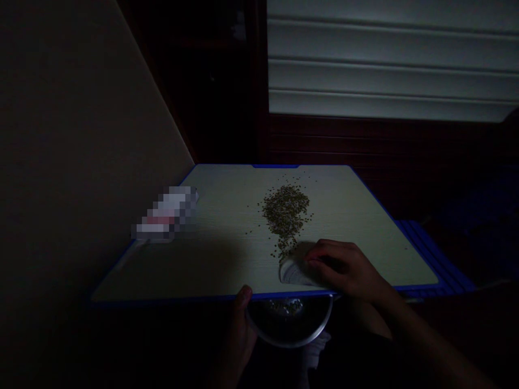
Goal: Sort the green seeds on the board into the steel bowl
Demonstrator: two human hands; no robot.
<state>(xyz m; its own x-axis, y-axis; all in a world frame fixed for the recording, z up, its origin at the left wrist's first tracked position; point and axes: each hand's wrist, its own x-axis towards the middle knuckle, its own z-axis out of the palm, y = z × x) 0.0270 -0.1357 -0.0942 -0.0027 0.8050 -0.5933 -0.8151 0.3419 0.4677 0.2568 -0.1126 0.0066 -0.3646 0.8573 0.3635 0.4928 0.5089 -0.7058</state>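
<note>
A pile of small brownish grains (286, 213) lies on a pale table (219, 259) with a blue edge. My right hand (344, 270) rests on the table near its front edge, fingers curled over a white card or paper (292, 273) that touches the near end of the pile. My left hand (239, 335) grips the rim of a round metal bowl (290, 321), held just under the table's front edge. A few grains lie in the bowl.
A white and red blurred packet (166, 213) lies at the table's left edge. A beige wall stands on the left, dark wood and a window blind behind. The room is very dim. A blue slatted surface (430, 243) sits to the table's right.
</note>
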